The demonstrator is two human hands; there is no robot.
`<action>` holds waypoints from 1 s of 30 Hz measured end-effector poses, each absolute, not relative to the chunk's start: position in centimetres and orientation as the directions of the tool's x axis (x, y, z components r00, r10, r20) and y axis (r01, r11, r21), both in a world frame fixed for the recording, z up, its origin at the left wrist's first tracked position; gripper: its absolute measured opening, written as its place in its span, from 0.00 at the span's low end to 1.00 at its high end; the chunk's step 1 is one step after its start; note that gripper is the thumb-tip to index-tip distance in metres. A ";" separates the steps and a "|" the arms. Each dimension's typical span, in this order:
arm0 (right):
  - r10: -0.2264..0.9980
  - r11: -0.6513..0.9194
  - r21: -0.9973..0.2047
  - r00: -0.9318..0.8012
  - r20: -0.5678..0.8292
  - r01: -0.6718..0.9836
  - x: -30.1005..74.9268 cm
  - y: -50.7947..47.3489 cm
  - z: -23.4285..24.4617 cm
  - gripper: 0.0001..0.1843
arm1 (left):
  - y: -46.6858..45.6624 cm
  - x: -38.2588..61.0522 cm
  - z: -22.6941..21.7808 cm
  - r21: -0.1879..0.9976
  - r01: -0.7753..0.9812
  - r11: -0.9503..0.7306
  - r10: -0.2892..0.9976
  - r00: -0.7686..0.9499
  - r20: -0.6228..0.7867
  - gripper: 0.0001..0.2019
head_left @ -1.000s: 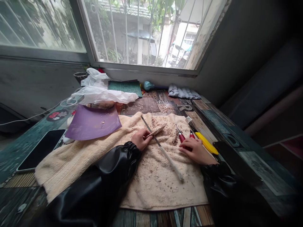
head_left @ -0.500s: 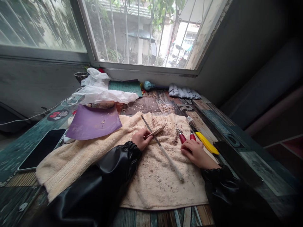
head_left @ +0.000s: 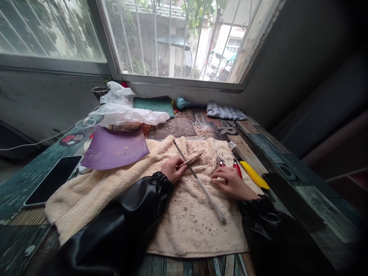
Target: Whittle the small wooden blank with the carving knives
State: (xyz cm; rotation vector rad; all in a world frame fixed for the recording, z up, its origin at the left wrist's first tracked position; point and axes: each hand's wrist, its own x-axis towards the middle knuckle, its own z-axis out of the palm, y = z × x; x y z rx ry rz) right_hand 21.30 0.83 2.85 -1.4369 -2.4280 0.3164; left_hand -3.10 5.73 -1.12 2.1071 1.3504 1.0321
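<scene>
My left hand pinches a slim, pointed piece of wood, which crosses over a long thin file. The file lies diagonally on a beige towel, its pale wrapped handle toward me. Over the towel, to the right of the file, my right hand is open with nothing seen in its fingers. Just beyond it lie two red-handled carving tools, partly hidden by the hand. A yellow-handled cutter rests to their right.
Wood shavings litter the towel and the table behind it. Purple sandpaper and a phone lie left. A white plastic bag, green sheet and grey padded bundle sit near the window. A dark long object lies right.
My right hand has moved left, away from the red-handled tools and toward the file. My left hand still holds the wood piece in nearly the same place. The view has shifted slightly.
</scene>
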 end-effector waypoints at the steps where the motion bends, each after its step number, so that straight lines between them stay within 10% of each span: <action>1: 0.870 0.488 -0.337 -0.480 0.113 0.805 21.2 0.6 2.7 0.09 | 5.7 -3.1 -1.1 0.692 0.577 -0.434 0.900 0.247 0.358 0.06; 30: 0.922 0.386 -0.457 -0.355 0.157 0.801 21.3 0.2 1.5 0.11 | 5.7 -3.0 -1.0 0.702 0.562 -0.437 0.899 0.259 0.353 0.06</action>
